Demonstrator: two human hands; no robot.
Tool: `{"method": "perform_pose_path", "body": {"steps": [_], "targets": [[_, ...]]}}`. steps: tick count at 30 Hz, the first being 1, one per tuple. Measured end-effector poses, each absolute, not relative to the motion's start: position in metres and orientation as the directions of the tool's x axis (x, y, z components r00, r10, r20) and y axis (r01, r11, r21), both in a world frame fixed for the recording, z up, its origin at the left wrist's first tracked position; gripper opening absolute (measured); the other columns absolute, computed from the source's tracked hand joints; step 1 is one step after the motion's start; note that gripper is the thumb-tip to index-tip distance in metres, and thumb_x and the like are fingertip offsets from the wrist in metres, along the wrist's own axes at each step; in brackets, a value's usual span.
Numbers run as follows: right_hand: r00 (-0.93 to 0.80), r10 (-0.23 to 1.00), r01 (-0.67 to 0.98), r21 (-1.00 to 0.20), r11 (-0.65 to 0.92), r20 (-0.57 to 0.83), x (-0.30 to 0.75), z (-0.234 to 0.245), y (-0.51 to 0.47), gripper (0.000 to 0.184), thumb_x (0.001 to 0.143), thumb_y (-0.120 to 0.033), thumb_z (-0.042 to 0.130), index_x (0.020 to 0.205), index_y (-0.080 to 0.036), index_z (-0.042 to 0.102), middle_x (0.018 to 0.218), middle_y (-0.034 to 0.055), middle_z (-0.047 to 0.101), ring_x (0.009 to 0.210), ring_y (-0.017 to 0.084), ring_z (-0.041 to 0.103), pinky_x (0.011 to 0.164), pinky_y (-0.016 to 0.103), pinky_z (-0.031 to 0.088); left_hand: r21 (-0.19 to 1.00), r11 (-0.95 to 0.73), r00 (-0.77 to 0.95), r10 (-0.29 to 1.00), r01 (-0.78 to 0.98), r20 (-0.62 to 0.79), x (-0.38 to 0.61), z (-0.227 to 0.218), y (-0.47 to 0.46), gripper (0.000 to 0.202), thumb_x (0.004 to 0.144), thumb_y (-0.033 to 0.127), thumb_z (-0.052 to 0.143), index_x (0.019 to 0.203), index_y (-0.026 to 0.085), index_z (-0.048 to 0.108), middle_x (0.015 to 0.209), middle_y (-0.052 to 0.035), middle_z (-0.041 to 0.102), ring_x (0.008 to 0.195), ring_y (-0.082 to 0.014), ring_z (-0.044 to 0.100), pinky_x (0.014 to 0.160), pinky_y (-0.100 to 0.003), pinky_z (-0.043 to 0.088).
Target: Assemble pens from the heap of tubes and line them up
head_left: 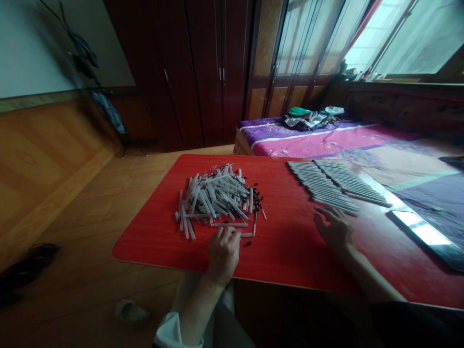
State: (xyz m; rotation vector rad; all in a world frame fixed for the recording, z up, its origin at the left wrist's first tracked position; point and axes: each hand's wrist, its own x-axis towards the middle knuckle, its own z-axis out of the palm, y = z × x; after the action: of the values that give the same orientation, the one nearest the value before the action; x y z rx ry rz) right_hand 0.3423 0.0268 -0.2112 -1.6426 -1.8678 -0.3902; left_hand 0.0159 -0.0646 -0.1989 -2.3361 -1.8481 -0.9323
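Observation:
A loose heap of white pen barrels (216, 198) with small black caps lies on the red table (282, 241). My left hand (224, 253) rests at the heap's near edge, fingers curled round a white pen piece. My right hand (334, 228) lies flat with fingers spread, touching the near end of a neat row of assembled pens (335, 186) laid side by side at the right.
A phone (426, 234) lies on the table's right side. A bed with a purple cover (311, 137) and clothes stands behind the table. Dark wardrobes line the back wall. A slipper (131, 311) and a dark shoe (27, 268) lie on the wooden floor.

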Motion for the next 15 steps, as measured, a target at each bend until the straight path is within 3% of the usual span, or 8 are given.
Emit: {"method": "perform_pose_path", "body": {"steps": [4,9,15], "targets": [[-0.374,0.822,0.842,-0.213,0.495,0.429,0.257,-0.198,-0.003,0.024,0.086,-0.025,0.044,0.093,-0.022,0.067,0.089,0.0074,0.064,0.083,0.020,0.057,0.068,0.030,0.048,0.268,-0.241,0.107,0.895,0.933,0.432,0.015,-0.197,-0.064,0.018,0.082,0.010,0.050,0.091,0.020,0.061,0.089,-0.0061,0.061,0.088,-0.0224,0.052,0.074,-0.035,0.040],[-0.688,0.667,0.704,0.039,0.709,0.285,0.199,-0.179,-0.006,0.032,0.082,-0.007,0.041,0.105,-0.019,0.061,0.094,0.0111,0.058,0.084,0.020,0.050,0.061,0.027,0.046,0.239,-0.206,0.099,0.913,0.949,0.395,0.013,-0.198,-0.065,0.019,0.081,0.008,0.048,0.090,0.021,0.061,0.086,-0.0058,0.059,0.089,-0.0231,0.050,0.074,-0.036,0.039],[-0.866,0.492,0.499,0.246,0.831,0.093,0.189,-0.174,0.014,0.024,0.081,-0.005,0.043,0.079,-0.017,0.063,0.083,0.0104,0.059,0.085,0.022,0.051,0.062,0.031,0.045,0.259,-0.189,0.072,0.913,0.947,0.401,0.013,-0.199,-0.066,0.019,0.081,0.006,0.047,0.085,0.020,0.059,0.085,-0.0058,0.058,0.087,-0.0235,0.051,0.073,-0.036,0.039]]}}
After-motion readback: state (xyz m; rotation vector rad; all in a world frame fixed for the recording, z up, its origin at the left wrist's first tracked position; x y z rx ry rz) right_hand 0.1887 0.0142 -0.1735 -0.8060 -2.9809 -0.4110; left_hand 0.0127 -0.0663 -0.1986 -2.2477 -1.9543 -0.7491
